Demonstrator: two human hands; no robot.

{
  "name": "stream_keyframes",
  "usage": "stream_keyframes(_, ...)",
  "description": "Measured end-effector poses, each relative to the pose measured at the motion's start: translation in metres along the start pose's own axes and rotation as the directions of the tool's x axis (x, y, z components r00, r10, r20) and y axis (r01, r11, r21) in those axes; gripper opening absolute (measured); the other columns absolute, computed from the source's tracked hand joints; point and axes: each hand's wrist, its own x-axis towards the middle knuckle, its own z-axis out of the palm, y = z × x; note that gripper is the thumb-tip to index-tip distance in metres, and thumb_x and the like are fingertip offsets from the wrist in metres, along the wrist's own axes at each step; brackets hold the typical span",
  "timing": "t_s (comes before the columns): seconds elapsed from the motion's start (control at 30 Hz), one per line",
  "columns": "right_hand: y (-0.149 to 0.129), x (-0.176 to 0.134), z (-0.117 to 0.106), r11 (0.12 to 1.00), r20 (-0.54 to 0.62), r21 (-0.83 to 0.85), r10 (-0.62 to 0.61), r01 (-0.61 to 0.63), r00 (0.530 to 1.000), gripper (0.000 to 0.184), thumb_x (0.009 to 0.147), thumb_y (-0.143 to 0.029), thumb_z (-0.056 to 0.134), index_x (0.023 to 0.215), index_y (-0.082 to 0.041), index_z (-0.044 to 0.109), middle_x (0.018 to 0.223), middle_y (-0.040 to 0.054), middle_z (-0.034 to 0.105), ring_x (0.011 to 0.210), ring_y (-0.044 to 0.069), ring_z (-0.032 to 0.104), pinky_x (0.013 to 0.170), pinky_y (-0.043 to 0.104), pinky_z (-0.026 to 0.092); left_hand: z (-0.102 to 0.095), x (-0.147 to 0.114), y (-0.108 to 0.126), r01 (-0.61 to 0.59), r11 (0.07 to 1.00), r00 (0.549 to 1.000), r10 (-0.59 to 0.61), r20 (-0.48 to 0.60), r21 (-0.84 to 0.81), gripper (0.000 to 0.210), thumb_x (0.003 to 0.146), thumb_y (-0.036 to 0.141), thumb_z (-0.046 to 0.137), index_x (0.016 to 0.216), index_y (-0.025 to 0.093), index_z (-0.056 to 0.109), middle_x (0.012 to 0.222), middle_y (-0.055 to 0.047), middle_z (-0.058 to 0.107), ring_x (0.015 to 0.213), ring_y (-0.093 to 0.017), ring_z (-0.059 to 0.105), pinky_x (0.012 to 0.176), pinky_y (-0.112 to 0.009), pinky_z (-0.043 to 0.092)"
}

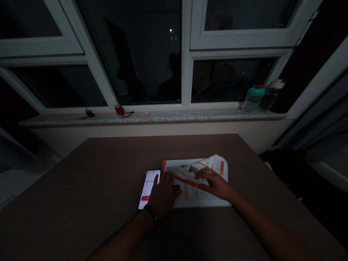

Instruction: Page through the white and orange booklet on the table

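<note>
A printed paper (195, 195), possibly a booklet or leaflet, lies on the table with an orange-red band along its left side. Its upper page is folded over diagonally, and the top right corner curls up. My left hand (164, 194) rests flat over the paper's left edge, fingers spread, partly covering the lit phone (146, 185). A dark band circles that wrist. On the folded page, my right hand (216, 184) presses with bent fingers, the thumb apart from them. A small pink spot shows by its fingertips; I cannot make out what it is.
The brown table (114, 159) reaches toward a granite windowsill (174, 116). On the sill stand a teal-lidded bottle (253, 98), a clear bottle (271, 95), a small red item (119, 110) and a small dark bottle (88, 112). Curtains hang at the sides, and the room is dim.
</note>
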Motion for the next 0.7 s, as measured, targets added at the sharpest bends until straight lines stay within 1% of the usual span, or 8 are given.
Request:
stream_keyframes(0.1,0.001,0.000,0.001,1.000,-0.008,-0.004,0.000,0.000,1.000,0.028,0.087,-0.023,0.065,0.115,-0.025,0.064,0.112,0.0085,0.065,0.109,0.024,0.059,0.096,0.043,0.048,-0.004,0.001,0.000,-0.009,1.000,1.000,0.008,-0.021,-0.010,0.058,0.096,0.046,0.049,0.142,0.012,0.044,0.149,-0.016,0.043,0.141,-0.033,0.033,0.115,-0.057,0.022)
stream_keyframes(0.2,0.003,0.000,0.003,1.000,-0.018,0.004,-0.001,0.001,1.000,0.028,0.086,-0.023,0.066,0.114,-0.025,0.064,0.113,0.0086,0.065,0.110,0.024,0.059,0.097,0.042,0.048,-0.004,0.001,0.002,-0.084,0.996,0.996,0.083,-0.028,-0.040,0.059,0.096,0.046,0.050,0.145,0.012,0.041,0.152,-0.014,0.038,0.143,-0.032,0.029,0.117,-0.054,0.021)
stream_keyframes(0.3,0.003,-0.001,0.003,1.000,-0.029,0.016,-0.002,0.003,1.000,0.028,0.086,-0.022,0.066,0.114,-0.025,0.064,0.113,0.0084,0.065,0.111,0.024,0.059,0.098,0.041,0.048,-0.002,0.002,0.003,-0.146,0.985,0.989,0.145,-0.012,-0.088,0.062,0.096,0.047,0.051,0.147,0.013,0.037,0.155,-0.013,0.034,0.143,-0.031,0.030,0.117,-0.052,0.024)
stream_keyframes(0.43,0.002,0.000,0.002,1.000,-0.013,0.003,0.004,-0.003,1.000,0.027,0.087,-0.022,0.065,0.114,-0.025,0.064,0.114,0.0089,0.065,0.109,0.024,0.059,0.096,0.042,0.049,0.001,0.003,0.003,-0.144,0.981,0.989,0.147,0.014,-0.133,0.067,0.095,0.047,0.053,0.148,0.011,0.034,0.156,-0.015,0.031,0.143,-0.032,0.028,0.116,-0.052,0.027)
stream_keyframes(0.53,0.002,0.000,0.002,1.000,-0.007,-0.008,0.002,-0.002,1.000,0.026,0.087,-0.022,0.065,0.113,-0.024,0.064,0.113,0.0090,0.065,0.108,0.024,0.059,0.097,0.043,0.049,0.003,0.004,0.001,-0.137,0.977,0.990,0.142,0.019,-0.163,0.069,0.094,0.047,0.054,0.149,0.012,0.032,0.156,-0.015,0.029,0.144,-0.032,0.027,0.116,-0.050,0.027)
stream_keyframes(0.7,0.004,0.000,0.003,1.000,-0.019,-0.016,-0.013,0.012,1.000,0.028,0.087,-0.020,0.064,0.114,-0.025,0.063,0.113,0.0088,0.065,0.110,0.024,0.058,0.098,0.043,0.048,0.007,0.005,-0.001,-0.153,0.971,0.988,0.153,-0.012,-0.182,0.067,0.095,0.049,0.052,0.149,0.015,0.031,0.156,-0.014,0.031,0.143,-0.033,0.030,0.114,-0.051,0.032)
